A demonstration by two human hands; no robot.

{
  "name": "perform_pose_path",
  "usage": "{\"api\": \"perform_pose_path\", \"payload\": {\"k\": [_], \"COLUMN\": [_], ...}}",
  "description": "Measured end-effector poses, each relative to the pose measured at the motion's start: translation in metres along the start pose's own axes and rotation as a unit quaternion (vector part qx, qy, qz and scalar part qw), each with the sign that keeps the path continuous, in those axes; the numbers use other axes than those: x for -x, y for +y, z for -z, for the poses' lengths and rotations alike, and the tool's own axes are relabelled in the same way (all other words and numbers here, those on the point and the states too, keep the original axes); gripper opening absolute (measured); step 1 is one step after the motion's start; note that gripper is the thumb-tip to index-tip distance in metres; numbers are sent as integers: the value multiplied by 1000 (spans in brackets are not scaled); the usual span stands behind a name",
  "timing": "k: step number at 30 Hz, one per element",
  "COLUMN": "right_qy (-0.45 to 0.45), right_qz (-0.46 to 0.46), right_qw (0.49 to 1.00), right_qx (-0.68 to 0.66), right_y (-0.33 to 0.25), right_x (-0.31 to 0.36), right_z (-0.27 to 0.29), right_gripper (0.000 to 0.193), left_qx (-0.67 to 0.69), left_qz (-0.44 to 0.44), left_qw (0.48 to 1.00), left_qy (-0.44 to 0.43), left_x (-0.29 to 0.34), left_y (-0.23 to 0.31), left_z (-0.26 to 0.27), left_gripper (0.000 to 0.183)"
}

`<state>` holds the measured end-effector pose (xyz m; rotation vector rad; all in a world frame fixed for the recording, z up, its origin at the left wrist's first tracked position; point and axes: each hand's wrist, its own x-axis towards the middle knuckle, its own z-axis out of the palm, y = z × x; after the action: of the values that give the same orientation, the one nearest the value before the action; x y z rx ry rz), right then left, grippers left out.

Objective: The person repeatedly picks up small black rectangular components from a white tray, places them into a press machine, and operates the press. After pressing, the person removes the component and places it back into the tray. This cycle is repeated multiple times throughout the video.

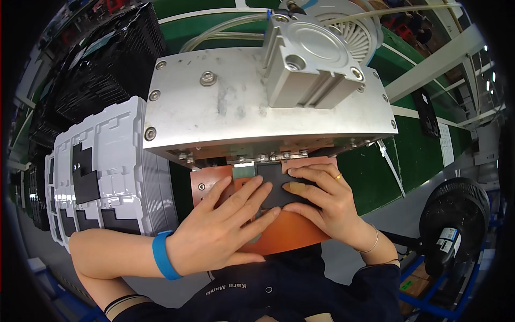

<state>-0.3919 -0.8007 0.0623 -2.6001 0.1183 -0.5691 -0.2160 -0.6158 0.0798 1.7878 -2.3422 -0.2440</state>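
Note:
A flat dark grey piece (270,188) lies on the copper-coloured fixture plate (210,177) under the front of a metal press (214,112). My left hand (228,222) is spread flat, its fingertips along the piece's left and near edges. From the other side my right hand (324,196) rests its fingertips and thumb on the piece's right part, fingers apart and slightly bent. Part of the piece is hidden beneath these fingers. Below both hands, a curved orange plate (289,233) sticks out toward me.
On the left stand stacked white trays (120,155) with black L-shaped pieces (86,180) on top. Black trays (107,70) are piled behind them. A silver pneumatic cylinder (308,59) tops the press. At right are a black fan (453,214) and a white cable tie (392,169).

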Motion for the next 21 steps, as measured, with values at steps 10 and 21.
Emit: {"api": "perform_pose_path", "payload": {"k": [10, 21], "right_qy": [-4, -25], "right_qz": [4, -2], "right_qw": [1000, 1000], "right_qx": [-11, -3], "right_y": [6, 5], "right_x": [-6, -8], "right_z": [-2, 0], "right_gripper": [32, 32], "left_qx": [14, 45], "left_qz": [9, 25], "left_qw": [1000, 998], "left_qy": [-8, -21], "left_x": [-4, -4], "left_y": [-2, -2], "left_z": [4, 5], "left_gripper": [69, 67]}}
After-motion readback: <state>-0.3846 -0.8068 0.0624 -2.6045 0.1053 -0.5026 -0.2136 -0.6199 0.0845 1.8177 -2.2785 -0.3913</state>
